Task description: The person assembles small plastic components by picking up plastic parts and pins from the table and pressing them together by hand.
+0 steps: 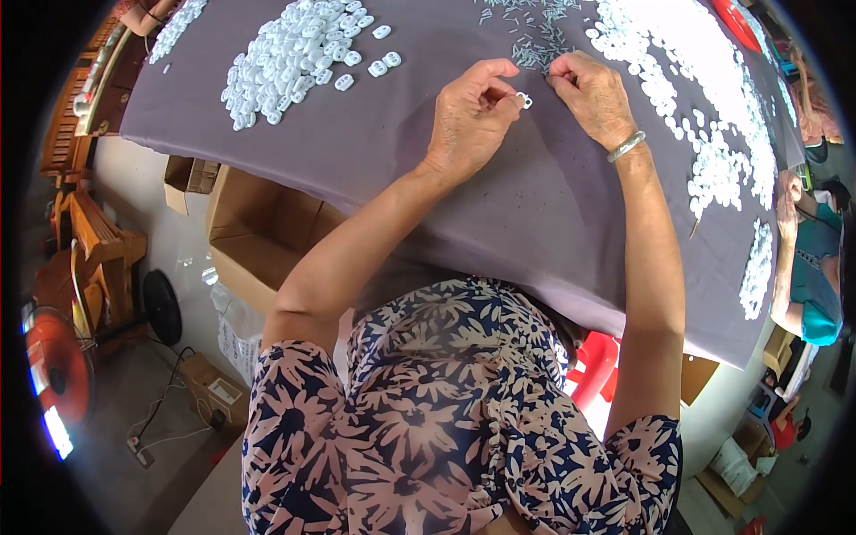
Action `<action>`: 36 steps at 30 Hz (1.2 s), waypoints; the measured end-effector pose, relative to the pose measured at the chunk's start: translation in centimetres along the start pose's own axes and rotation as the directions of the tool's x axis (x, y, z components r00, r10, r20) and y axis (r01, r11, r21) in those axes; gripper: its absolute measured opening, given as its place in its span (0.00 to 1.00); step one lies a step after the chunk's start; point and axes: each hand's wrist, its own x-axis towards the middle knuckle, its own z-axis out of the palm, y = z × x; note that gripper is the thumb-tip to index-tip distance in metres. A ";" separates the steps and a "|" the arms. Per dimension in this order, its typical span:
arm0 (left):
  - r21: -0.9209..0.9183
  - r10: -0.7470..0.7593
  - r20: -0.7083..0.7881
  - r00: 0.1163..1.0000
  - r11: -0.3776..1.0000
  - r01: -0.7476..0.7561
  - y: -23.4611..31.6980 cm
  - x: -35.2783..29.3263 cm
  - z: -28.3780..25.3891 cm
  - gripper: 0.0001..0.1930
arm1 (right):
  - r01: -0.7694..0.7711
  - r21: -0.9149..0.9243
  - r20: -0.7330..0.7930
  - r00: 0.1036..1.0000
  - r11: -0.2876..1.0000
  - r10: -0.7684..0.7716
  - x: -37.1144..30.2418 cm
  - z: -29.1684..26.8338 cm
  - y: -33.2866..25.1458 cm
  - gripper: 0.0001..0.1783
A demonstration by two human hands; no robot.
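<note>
Between the thumb and fingertips of my left hand is a small white plastic piece, its edge sticking out toward the right. My right hand, with a bangle on its wrist, is pinched at the near edge of a scatter of small grey-green pins. Whatever its fingertips hold is too small or hidden to make out. To the left of my left hand lies a heap of white oval plastic pieces, a few of them loose beside it. Many small white pieces spread along the right side.
A grey-brown cloth covers the table. Under its left edge stands an open cardboard box. Fans stand on the floor at left. A red dish lies far right. Another person in teal sits at the right edge.
</note>
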 end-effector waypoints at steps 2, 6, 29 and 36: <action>0.008 -0.004 -0.001 1.000 1.000 0.004 0.0 -0.1 0.0 0.13 | -0.007 0.001 0.019 1.000 1.000 0.007 0.0 0.0 0.0 0.03; 0.042 -0.014 0.031 0.999 0.999 0.013 0.0 -0.1 -0.2 0.13 | -0.063 0.135 0.006 0.998 0.989 0.062 -0.5 -0.3 0.7 0.02; -0.002 -0.010 0.022 1.000 1.000 0.010 0.0 0.0 0.0 0.12 | -0.085 0.204 0.183 0.982 0.975 0.048 -1.2 -1.6 0.8 0.02; -0.011 0.000 0.042 0.999 1.000 0.000 -0.1 0.0 0.0 0.12 | -0.030 -0.123 0.076 0.996 0.992 0.040 -1.7 -2.0 0.5 0.02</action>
